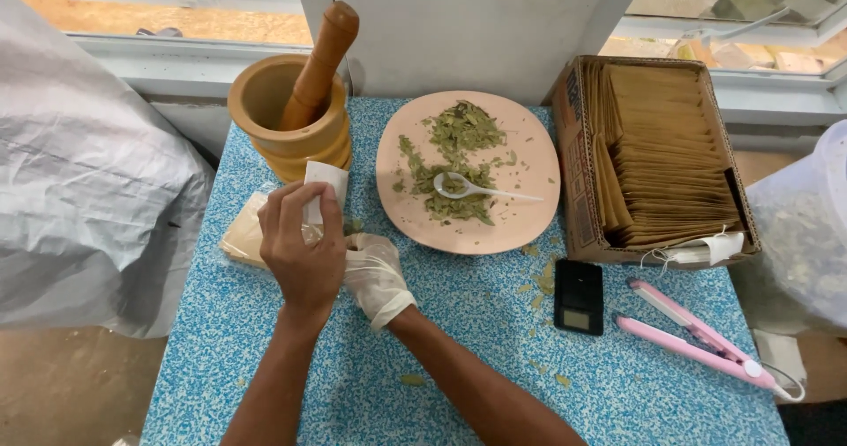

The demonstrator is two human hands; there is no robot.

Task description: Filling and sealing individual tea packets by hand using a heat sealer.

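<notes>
We see our left hand point(304, 243), bare, raised over the left part of the table point(265, 358), its fingers curled narrow around a small white bag point(325, 188) that stands upright between fingertips and thumb. Our right hand point(375, 274), in a thin clear glove, lies just right of the left and partly behind it; we cannot tell whether it grips anything, since the left hand hides its fingers. Under both hands, near the table's left edge, lies a flat clear packet point(243, 234) of pale sheets. Just beyond the bag stands a wooden mortar point(287, 124) with a pestle point(319, 67) leaning in it, tilted to the right. To the right of the mortar sits a pink plate point(529, 137) strewn with dried green leaves point(459, 133), and a white spoon point(481, 188) rests across them, its bowl to the left. Farther right, an open cardboard box point(573, 172) holds a packed row of brown envelopes point(666, 146), with a white bag and string at its near corner. Nearer to us, a small black scale point(580, 296) lies flat, and to its right a pink clamp tool point(697, 336) lies at an angle. Loose leaf crumbs dot the blue speckled top between plate and scale. A grey plastic sheet point(79, 172) hangs at the left.
</notes>
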